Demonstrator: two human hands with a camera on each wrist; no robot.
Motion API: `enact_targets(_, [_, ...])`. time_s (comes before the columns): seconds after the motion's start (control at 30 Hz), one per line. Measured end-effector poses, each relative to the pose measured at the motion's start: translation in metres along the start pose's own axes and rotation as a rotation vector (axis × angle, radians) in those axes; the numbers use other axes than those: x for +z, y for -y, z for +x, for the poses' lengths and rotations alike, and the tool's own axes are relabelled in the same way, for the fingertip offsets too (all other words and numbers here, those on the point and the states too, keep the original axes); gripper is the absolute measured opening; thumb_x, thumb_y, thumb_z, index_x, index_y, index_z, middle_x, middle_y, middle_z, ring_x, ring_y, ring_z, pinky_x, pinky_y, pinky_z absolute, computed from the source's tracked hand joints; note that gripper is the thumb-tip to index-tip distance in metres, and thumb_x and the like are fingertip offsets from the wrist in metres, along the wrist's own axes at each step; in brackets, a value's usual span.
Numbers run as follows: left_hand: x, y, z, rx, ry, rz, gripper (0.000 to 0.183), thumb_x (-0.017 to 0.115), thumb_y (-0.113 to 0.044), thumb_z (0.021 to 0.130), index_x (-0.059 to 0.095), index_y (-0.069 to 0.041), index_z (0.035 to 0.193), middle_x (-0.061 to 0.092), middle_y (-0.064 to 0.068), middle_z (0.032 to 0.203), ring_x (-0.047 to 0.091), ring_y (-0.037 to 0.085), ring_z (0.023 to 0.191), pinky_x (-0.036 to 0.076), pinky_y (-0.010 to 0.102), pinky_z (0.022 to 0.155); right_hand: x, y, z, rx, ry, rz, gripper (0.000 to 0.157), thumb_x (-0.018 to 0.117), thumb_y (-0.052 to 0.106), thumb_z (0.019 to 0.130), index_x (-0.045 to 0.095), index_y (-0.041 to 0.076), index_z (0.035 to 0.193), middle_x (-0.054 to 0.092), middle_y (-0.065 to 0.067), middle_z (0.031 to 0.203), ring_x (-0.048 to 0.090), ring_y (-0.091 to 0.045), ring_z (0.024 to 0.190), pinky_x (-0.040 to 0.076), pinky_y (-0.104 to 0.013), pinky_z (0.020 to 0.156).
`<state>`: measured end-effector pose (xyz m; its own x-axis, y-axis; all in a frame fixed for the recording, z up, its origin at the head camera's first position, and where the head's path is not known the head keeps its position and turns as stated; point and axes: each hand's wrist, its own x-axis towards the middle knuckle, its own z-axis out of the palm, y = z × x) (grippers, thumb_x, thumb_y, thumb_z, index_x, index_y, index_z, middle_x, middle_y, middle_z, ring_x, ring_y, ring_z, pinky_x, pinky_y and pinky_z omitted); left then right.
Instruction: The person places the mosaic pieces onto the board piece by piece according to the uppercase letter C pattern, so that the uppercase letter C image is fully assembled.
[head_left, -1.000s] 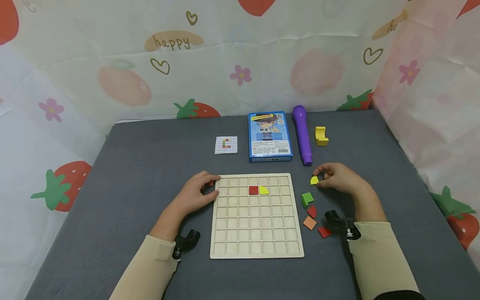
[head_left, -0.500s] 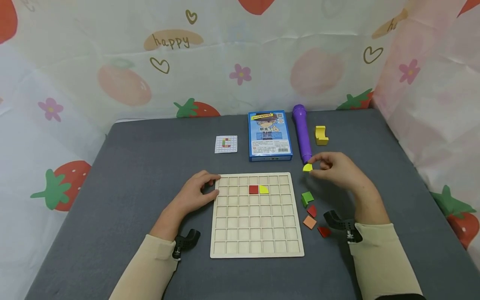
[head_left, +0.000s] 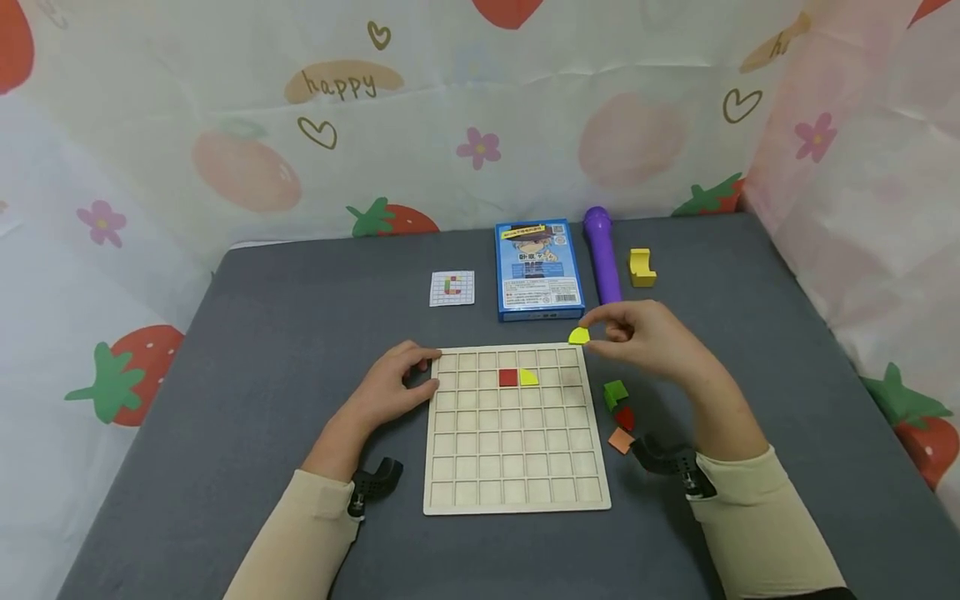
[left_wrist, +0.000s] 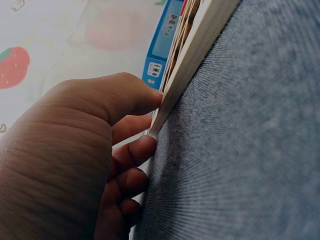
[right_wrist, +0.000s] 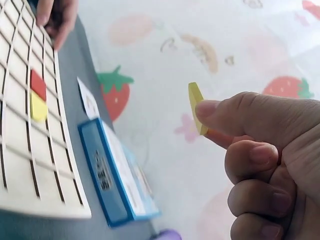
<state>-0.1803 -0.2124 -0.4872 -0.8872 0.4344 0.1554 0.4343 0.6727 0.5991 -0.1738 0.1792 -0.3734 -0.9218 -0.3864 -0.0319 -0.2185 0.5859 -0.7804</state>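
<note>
A pale wooden grid board (head_left: 502,446) lies on the grey table. Two pieces sit in its cells, a red square (head_left: 508,377) and a yellow quarter-round (head_left: 528,377), side by side. My left hand (head_left: 386,385) rests at the board's left edge; its thumb (left_wrist: 145,100) touches the side in the left wrist view. Between thumb and index finger, my right hand (head_left: 648,340) pinches another yellow rounded piece (head_left: 579,336), held up over the board's far right corner. In the right wrist view this yellow piece (right_wrist: 196,107) shows edge-on, the other fingers curled below.
Right of the board lie a green notched piece (head_left: 616,393), a red piece (head_left: 624,417) and an orange square (head_left: 621,440). Behind it are a patterned card (head_left: 452,288), a blue box (head_left: 538,271), a purple microphone-shaped stick (head_left: 602,250) and a yellow curved block (head_left: 642,268).
My right hand has carried the yellow rounded piece left and a little away, from beside the board to its far right corner. The left hand stays put. The right wrist now covers one red piece.
</note>
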Motion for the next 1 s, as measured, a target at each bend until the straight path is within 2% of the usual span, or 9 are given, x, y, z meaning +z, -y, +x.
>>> enact_targets(0.33, [0.000, 0.000, -0.003, 0.012, -0.009, -0.011, 0.039, 0.075, -0.016, 0.094, 0.069, -0.006, 0.132, 0.057, 0.003, 0.099, 0.046, 0.018, 0.081, 0.041, 0.039, 0.075, 0.025, 0.018, 0.013, -0.019, 0.087, 0.029, 0.021, 0.077, 0.011, 0.092, 0.074, 0.004, 0.112, 0.039, 0.001, 0.067, 0.036, -0.016, 0.062, 0.034, -0.031, 0.060])
enact_targets(0.67, [-0.002, -0.002, -0.002, 0.014, -0.010, -0.002, 0.039, 0.075, -0.016, 0.095, 0.068, -0.007, 0.132, 0.057, 0.003, 0.099, 0.046, 0.017, 0.081, 0.041, 0.039, 0.075, 0.064, 0.035, 0.032, -0.057, 0.119, -0.096, 0.023, 0.079, 0.019, 0.093, 0.076, 0.010, 0.114, 0.043, 0.002, 0.068, 0.036, -0.013, 0.059, 0.035, -0.033, 0.062])
enact_targets(0.9, [-0.002, -0.003, -0.002, 0.000, -0.009, 0.005, 0.040, 0.075, -0.017, 0.094, 0.068, -0.007, 0.132, 0.057, 0.002, 0.099, 0.046, 0.017, 0.080, 0.040, 0.038, 0.074, 0.093, 0.038, 0.046, -0.017, 0.143, -0.192, 0.026, 0.081, 0.022, 0.091, 0.077, 0.011, 0.114, 0.048, 0.002, 0.068, 0.041, -0.013, 0.060, 0.032, -0.030, 0.058])
enact_targets(1.0, [-0.003, -0.003, -0.002, -0.008, -0.008, 0.011, 0.040, 0.075, -0.018, 0.094, 0.069, -0.007, 0.132, 0.056, 0.002, 0.099, 0.046, 0.017, 0.080, 0.040, 0.038, 0.074, 0.103, 0.036, 0.052, -0.010, 0.153, -0.250, 0.027, 0.082, 0.024, 0.090, 0.078, 0.013, 0.114, 0.054, 0.002, 0.070, 0.046, -0.013, 0.062, 0.036, -0.030, 0.059])
